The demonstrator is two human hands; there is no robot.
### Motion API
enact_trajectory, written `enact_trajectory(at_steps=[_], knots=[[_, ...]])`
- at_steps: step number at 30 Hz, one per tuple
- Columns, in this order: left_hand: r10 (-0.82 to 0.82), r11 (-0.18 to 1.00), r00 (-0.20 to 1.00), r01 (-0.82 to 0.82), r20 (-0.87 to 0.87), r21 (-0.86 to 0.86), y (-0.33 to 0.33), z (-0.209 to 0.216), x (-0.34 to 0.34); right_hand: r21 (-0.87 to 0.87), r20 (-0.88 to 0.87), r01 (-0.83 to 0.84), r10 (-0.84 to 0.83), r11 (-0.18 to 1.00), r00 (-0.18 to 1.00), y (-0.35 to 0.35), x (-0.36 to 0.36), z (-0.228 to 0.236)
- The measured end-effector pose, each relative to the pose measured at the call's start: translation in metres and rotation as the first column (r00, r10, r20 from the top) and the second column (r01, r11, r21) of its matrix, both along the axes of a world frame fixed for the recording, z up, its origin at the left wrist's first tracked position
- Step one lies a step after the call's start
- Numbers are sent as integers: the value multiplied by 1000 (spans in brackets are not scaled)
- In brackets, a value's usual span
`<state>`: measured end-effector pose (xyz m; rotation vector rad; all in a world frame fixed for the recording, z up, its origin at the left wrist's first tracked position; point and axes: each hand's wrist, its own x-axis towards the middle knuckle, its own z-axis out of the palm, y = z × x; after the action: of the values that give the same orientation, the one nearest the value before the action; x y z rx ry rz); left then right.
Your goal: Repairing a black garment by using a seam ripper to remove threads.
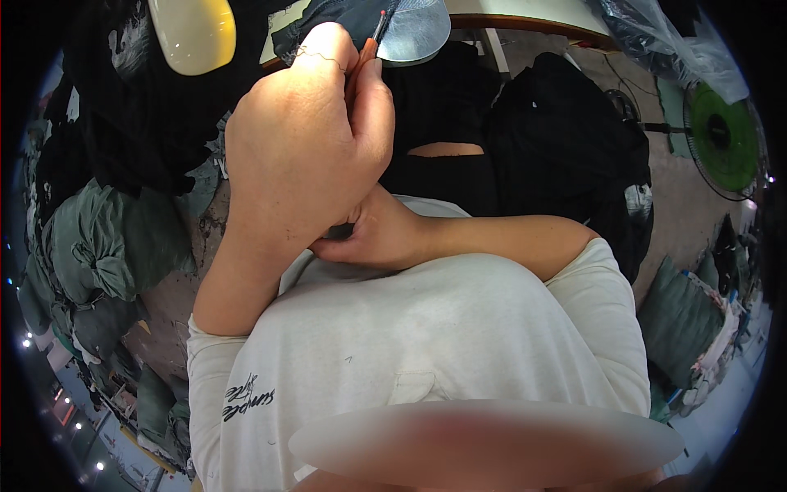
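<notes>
Off-white short-sleeved shirt [459, 328], dark script print [248, 399], black trousers [447, 182]

a bare left hand [307, 139] pinches a slim seam ripper [370, 49] with an orange handle and metal prong near dark blue cloth [328, 15]. the right hand [389, 234] lies lower, before a white short-sleeved shirt [459, 328], partly hidden by the left. a round green fan [721, 135] stands at far right, a knotted grey-green fabric bundle [123, 238] at far left.

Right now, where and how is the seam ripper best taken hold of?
Likely by the seam ripper's orange handle, from the body side: its slim metal tip points away from the wearer, and the left hand pinches that handle.
</notes>
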<state>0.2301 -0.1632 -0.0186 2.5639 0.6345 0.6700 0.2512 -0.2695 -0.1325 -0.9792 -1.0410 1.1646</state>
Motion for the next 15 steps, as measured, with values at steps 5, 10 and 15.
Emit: enact_trajectory(at_steps=[5, 10, 15], knots=[[2, 1000, 1000, -2, 6, -24, 0, 1, 0, 6, 3, -11, 11, 1000, 1000, 0, 0, -2], [13, 1000, 1000, -13, -12, 13, -1, 1, 2, -12, -5, -24, 24, 1000, 1000, -1, 1, 0], [55, 998, 995, -54, -82, 9, 0, 6, 5, -2, -22, -34, 34, 999, 999, -1, 0, -4]])
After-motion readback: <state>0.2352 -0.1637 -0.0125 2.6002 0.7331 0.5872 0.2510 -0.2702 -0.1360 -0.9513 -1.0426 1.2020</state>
